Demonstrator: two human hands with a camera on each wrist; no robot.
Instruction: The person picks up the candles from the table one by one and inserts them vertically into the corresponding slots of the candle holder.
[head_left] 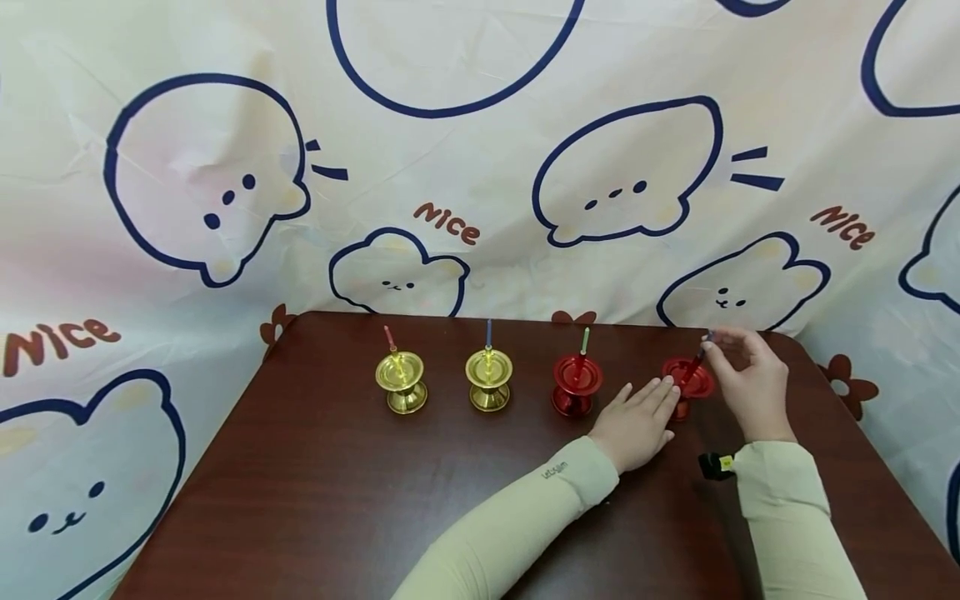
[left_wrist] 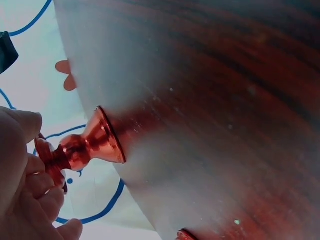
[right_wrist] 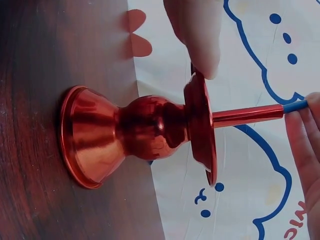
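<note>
At the table's right stands a red metal candle holder [right_wrist: 150,130] with a flared foot, a round dish and an upright tube. My left hand [head_left: 633,425] holds its dish at the rim, thumb on one side and fingers on the other, as the left wrist view shows. With thumb and fingertips, my right hand [head_left: 750,383] pinches a thin blue candle [right_wrist: 295,106] at the top of the tube; the candle's upper part is hidden by the fingers. Just left of my left hand is another red candle holder [head_left: 573,400], carrying a green candle [head_left: 586,341].
Two gold candle holders stand further left: one [head_left: 489,400] with a blue candle [head_left: 489,333], one [head_left: 407,400] with a red candle [head_left: 389,337]. All stand in a row near the back of the dark brown table [head_left: 337,500]. A printed cloth [head_left: 510,167] hangs behind.
</note>
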